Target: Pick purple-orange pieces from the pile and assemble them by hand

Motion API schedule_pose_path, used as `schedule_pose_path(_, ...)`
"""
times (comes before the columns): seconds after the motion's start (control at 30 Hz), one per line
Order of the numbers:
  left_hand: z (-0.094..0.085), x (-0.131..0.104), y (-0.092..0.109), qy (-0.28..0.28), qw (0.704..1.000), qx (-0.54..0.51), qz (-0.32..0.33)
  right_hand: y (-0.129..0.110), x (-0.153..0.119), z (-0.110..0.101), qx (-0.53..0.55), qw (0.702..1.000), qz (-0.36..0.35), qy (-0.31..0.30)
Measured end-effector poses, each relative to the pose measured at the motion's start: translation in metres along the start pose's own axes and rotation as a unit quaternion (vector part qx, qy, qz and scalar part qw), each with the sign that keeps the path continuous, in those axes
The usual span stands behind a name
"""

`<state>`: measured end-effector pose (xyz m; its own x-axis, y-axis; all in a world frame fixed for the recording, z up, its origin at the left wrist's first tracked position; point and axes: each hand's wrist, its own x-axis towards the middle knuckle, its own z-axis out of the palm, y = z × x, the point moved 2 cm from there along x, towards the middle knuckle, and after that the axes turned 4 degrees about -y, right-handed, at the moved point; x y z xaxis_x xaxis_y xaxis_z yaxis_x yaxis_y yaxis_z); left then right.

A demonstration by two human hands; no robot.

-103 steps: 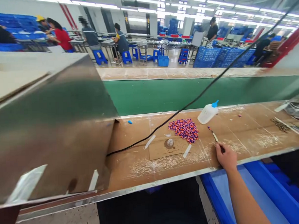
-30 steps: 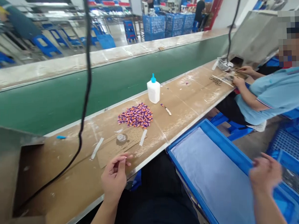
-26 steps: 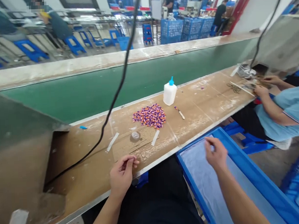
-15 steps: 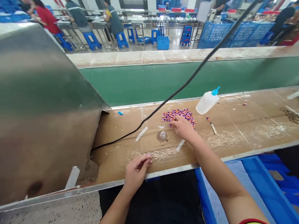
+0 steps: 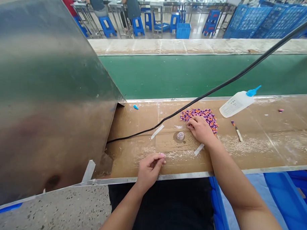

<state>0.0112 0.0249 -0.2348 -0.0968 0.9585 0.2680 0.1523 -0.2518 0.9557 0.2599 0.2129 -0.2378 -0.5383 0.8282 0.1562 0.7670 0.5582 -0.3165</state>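
My left hand [image 5: 149, 167] rests near the front edge of the cardboard-covered bench, thumb and fingertips pinched together; whatever may be between them is too small to name. At the lower side of a pile of small purple and orange pieces [image 5: 196, 112], my right hand [image 5: 199, 129] has its fingertips closed together, and what they hold is hidden. Between the hands a small clear round cup [image 5: 180, 136] stands on a cardboard piece [image 5: 167, 144] taped down at its corners. A white bottle with a blue nozzle [image 5: 235, 104] leans right of the pile.
A black cable [image 5: 218, 87] crosses above the bench. A metal panel [image 5: 54, 98] stands on the left. A small knife [image 5: 239, 134] and a blue cap [image 5: 135, 107] lie on the bench. Behind is a green belt [image 5: 152, 76]. Blue trays [image 5: 284, 194] are at lower right.
The camera view has shifted. My right hand has drawn back a little from the pile towards the clear cup, its fingertips still together. My left hand keeps its pinch near the front edge.
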Motion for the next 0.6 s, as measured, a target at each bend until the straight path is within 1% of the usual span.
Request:
schedule_pose_path(0.1,0.0,0.0,0.0,0.005,1.0,0.009,0.01,-0.004,-0.006,-0.008,0.058,0.994,-0.058,0.066)
schedule_pose_path(0.17,0.0,0.0,0.001,0.008,1.0,0.013,0.013,-0.007,-0.01,-0.013,0.111,0.987,-0.076,0.085)
schedule_pose_path(0.33,0.001,-0.001,0.003,0.001,0.998,0.058,0.015,-0.017,-0.017,-0.021,0.222,0.971,-0.051,0.069)
schedule_pose_path(0.47,0.004,0.0,0.004,-0.009,0.996,0.088,0.014,-0.02,-0.016,-0.023,0.223,0.972,-0.047,0.063)
schedule_pose_path(0.53,0.005,0.001,0.004,-0.012,0.996,0.087,-0.001,-0.019,-0.016,-0.024,0.218,0.973,-0.037,0.069)
schedule_pose_path(0.6,0.007,0.003,0.004,-0.007,0.998,0.065,-0.025,-0.018,-0.017,-0.024,0.218,0.972,-0.029,0.077)
